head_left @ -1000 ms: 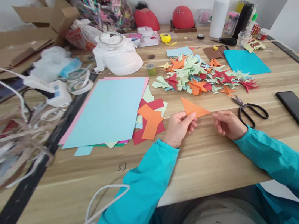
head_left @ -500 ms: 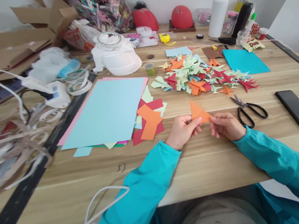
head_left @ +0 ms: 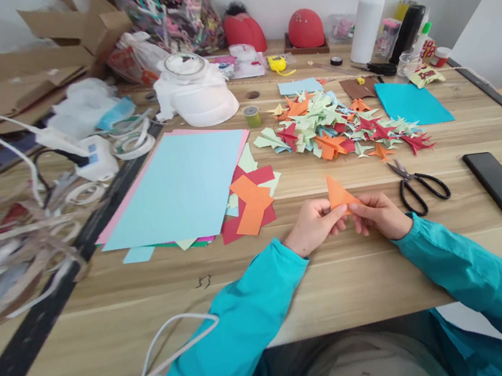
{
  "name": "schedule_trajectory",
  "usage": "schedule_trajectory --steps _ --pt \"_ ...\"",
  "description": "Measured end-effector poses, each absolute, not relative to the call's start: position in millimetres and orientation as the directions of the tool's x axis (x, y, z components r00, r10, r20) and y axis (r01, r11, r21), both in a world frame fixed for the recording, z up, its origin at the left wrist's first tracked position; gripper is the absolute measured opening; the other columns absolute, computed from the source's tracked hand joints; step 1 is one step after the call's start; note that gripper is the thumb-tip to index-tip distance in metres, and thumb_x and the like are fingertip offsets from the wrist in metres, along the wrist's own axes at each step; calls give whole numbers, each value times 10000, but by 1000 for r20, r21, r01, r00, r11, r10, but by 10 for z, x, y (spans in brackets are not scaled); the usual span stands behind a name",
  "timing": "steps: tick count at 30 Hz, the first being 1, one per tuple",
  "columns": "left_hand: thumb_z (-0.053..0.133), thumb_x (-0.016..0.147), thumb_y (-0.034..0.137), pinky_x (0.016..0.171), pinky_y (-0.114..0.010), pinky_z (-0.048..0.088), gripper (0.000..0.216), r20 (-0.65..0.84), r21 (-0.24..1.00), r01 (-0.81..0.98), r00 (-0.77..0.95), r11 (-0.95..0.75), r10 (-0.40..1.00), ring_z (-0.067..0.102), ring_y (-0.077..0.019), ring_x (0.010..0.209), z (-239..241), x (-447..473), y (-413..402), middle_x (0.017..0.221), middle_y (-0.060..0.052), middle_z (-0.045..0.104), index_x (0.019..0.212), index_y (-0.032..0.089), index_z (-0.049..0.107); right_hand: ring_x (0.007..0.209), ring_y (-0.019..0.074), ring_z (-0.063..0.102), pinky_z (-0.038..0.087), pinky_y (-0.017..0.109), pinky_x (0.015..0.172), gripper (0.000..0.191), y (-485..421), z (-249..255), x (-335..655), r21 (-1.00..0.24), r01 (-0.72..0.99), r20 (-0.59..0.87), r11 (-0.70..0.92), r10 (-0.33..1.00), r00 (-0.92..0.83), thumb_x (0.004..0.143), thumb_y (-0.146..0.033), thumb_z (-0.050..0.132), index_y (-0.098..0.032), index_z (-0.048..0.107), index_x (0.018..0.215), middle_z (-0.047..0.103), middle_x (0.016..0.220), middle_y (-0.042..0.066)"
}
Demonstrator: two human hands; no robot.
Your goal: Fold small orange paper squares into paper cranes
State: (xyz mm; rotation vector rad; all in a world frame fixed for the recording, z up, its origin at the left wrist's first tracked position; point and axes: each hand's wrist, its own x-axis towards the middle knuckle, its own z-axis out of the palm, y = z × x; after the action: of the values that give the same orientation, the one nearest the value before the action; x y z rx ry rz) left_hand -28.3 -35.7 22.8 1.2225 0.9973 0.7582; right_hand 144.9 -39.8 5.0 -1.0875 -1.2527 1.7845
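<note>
A folded orange paper triangle is pinched between both hands above the wooden table, one point upward. My left hand is closed on its left lower side, thumb on top. My right hand grips the lower right corner, its thumb near the left one. Beyond the hands lies a heap of folded paper shapes in pale green, red, orange and blue. Orange paper offcuts rest left of my left hand, over red and green scraps. Black-handled scissors lie just right of my right hand.
A stack of coloured sheets lies at left, light blue on top. A black phone lies at right. Behind are a spool, a turquoise sheet and a yellow tape measure. A white cable crosses near my left sleeve.
The orange triangle has shifted slightly right and toward me. My hands have drawn closer together, with the thumbs nearly meeting on its lower edge.
</note>
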Motion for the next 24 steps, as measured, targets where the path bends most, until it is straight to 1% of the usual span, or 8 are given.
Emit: schedule_trajectory --steps 3,7,11,14,16,20,24 --pt "601 733 356 420 -196 386 277 -234 968 29 450 248 862 498 -71 438 235 -265 -374 559 -24 590 623 102 591 374 66 503 393 159 360 330 -409 63 1451 -965 -32 -223 -261 875 -429 746 -436 641 -132 586 630 586 473 -7" --pt "631 694 314 438 -204 408 231 -232 965 9 486 260 842 513 -81 465 230 -259 -372 574 -26 590 631 97 587 399 64 508 397 158 367 340 -408 81 1446 -967 -28 -213 -252 869 -447 751 -449 630 -134 580 634 578 497 -12" --pt "620 697 312 422 -202 387 238 -244 960 -4 483 281 841 487 -70 421 214 -267 -360 535 -18 571 607 95 582 411 64 515 414 165 387 339 -405 80 1436 -975 -26 -183 -219 871 -456 755 -458 620 -135 585 660 588 523 -11" --pt "620 691 317 394 -202 363 239 -247 956 -21 488 294 838 472 -70 395 210 -270 -360 518 -16 564 617 91 593 394 65 505 412 172 386 350 -412 96 1431 -980 2 -177 -197 878 -444 751 -471 617 -135 583 662 584 499 -13" --pt "627 685 312 382 -199 352 230 -246 955 -26 479 294 843 464 -68 384 211 -269 -366 506 -10 559 624 93 597 375 67 491 392 173 369 360 -419 117 1433 -980 29 -189 -195 884 -428 741 -479 621 -137 571 640 572 468 -17" --pt "651 672 299 371 -188 335 203 -255 955 -22 446 295 858 449 -61 369 211 -266 -375 472 11 543 632 108 597 322 47 423 308 163 328 385 -436 151 1454 -980 108 -198 -168 897 -396 749 -473 613 -138 543 572 538 413 -28" --pt "670 667 328 371 -189 337 243 -303 935 -27 463 355 833 459 -65 370 209 -269 -365 461 0 548 604 107 592 294 37 372 258 166 310 390 -432 136 1473 -973 142 -222 -183 910 -351 750 -469 616 -139 549 552 510 378 -40"
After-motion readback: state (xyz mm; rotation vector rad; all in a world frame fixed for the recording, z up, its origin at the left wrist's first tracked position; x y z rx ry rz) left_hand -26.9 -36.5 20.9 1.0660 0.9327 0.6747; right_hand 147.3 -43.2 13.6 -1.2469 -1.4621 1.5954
